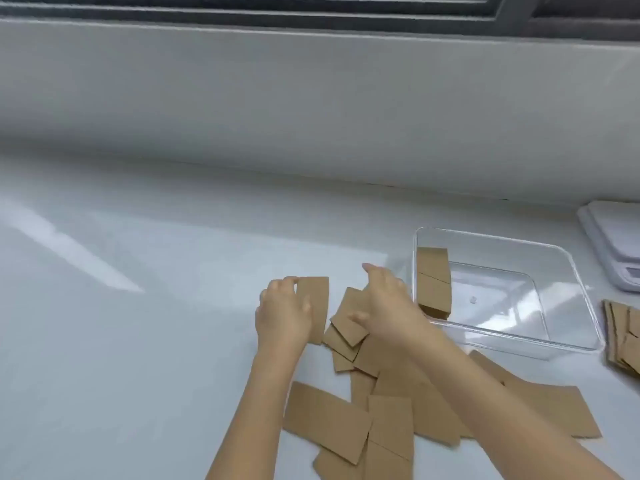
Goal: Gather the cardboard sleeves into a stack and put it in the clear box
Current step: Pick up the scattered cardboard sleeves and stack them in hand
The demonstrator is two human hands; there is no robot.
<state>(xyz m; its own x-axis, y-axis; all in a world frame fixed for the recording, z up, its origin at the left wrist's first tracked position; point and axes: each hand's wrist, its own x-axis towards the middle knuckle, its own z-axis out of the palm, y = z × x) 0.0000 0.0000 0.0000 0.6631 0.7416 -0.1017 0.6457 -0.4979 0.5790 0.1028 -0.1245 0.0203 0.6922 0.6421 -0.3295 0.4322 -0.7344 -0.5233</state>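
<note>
Several flat brown cardboard sleeves [391, 420] lie scattered and overlapping on the white counter in front of me. My left hand [282, 315] grips one sleeve [317, 306] by its long edge, holding it upright on the counter. My right hand [388, 306] rests on a sleeve [348, 325] at the top of the pile, thumb against its edge. The clear box [568, 327] stands to the right, touching distance from my right hand. A stack of sleeves [433, 282] leans against its left wall inside.
A white kitchen scale [613, 240] sits at the far right by the wall. More brown sleeves [623, 337] lie at the right edge, past the box. A pale wall and a window frame rise behind the counter.
</note>
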